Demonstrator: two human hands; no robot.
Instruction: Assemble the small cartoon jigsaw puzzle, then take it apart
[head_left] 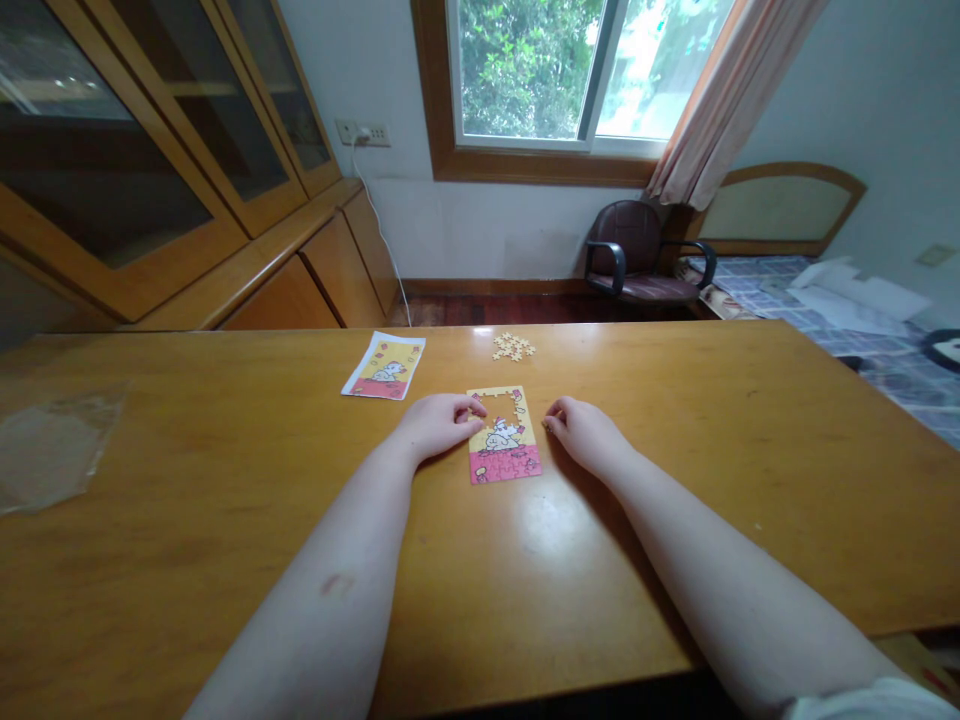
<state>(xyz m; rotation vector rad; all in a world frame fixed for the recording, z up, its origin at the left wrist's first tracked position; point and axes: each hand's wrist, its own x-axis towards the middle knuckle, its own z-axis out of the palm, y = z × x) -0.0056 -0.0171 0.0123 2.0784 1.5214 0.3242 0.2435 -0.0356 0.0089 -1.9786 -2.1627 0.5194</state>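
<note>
A small jigsaw puzzle (504, 437) with a white cartoon animal on yellow and pink lies on the wooden table (225, 480), partly filled in, with gaps near its top. My left hand (437, 423) rests at the puzzle's left edge, fingers curled, fingertips touching its upper left corner. My right hand (581, 430) lies just right of the puzzle, fingers curled and pinched near its right edge. I cannot make out whether either hand holds a piece. A heap of loose pieces (514, 347) sits beyond the puzzle. A reference picture card (384, 366) lies to the far left of it.
A clear plastic bag (45, 450) lies at the table's left end. Wooden glass-door cabinets (150, 150) line the left wall. Beyond the table stand a dark armchair (637, 255), a window (577, 70) with a curtain, and a bed (840, 300) with papers.
</note>
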